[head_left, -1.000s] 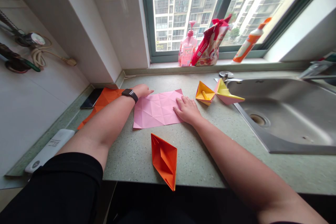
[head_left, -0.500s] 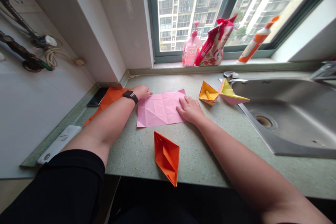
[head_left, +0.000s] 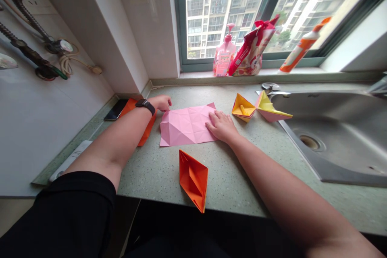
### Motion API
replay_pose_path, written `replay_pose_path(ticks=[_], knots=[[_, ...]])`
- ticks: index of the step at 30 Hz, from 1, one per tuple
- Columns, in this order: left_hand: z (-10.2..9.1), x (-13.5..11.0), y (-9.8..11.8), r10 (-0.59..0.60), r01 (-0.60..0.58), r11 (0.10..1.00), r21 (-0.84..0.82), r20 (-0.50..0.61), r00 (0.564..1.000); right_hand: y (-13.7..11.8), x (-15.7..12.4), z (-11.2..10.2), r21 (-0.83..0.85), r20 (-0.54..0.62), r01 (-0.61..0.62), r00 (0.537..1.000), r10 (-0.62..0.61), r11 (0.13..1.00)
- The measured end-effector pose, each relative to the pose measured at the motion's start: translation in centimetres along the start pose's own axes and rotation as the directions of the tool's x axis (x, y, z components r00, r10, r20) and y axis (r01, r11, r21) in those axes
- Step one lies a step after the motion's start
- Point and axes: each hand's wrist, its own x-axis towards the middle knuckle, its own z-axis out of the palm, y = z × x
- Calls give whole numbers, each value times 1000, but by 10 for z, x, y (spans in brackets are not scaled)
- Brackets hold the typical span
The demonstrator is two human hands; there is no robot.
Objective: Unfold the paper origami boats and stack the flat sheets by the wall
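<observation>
On the speckled surface (head_left: 145, 181), a creased pink sheet (head_left: 184, 125) lies flat at centre. The open right hand (head_left: 222, 126) presses its 3 o'clock edge evenly; the open left hand (head_left: 161, 103) sits by its 10 o'clock corner.

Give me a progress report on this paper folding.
Done: three folded paper boats, an orange one, a yellow one and a yellow-and-pink one. In hand: a creased pink paper sheet, flat under the right hand, with the left hand near its corner. Left: that sheet lies open, only creased, and an orange paper sheet lies partly under the left forearm.
</observation>
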Motion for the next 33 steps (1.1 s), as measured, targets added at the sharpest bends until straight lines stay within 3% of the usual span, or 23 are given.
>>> replay_pose_path(ticks=[4,12,17,20,22,25,27,29,33], knots=[[-10,-7,-7,-55,60,993,-99,61,997,0,-1,-1,5,-6,8,1000,-8,1000],[3,-20,1,-61,61,998,28,12,998,1,-2,0,8,-22,14,1000,-14,1000],[-15,-30,-10,-14,15,999,-38,20,1000,5,1,3,45,-42,10,999,-8,999],[-34,-44,-30,13,-15,964,-267,-10,1000,9,4,6,91,-81,15,997,-8,996],[-45,-56,-48,-11,-22,886,-464,-69,998,11,6,9,119,-117,29,993,-14,992],[-52,-77,-80,-162,-2,719,-695,-170,972,15,8,11,142,-145,40,989,-19,989],[-49,-95,-102,-307,23,607,-794,-208,929,15,8,12,147,-149,39,989,-17,988],[-40,-115,-123,-409,103,531,-841,-148,901,16,9,13,151,-154,43,988,-20,988],[-12,-157,-155,-501,247,475,-845,-28,865,16,9,14,140,-146,46,989,-25,989]])
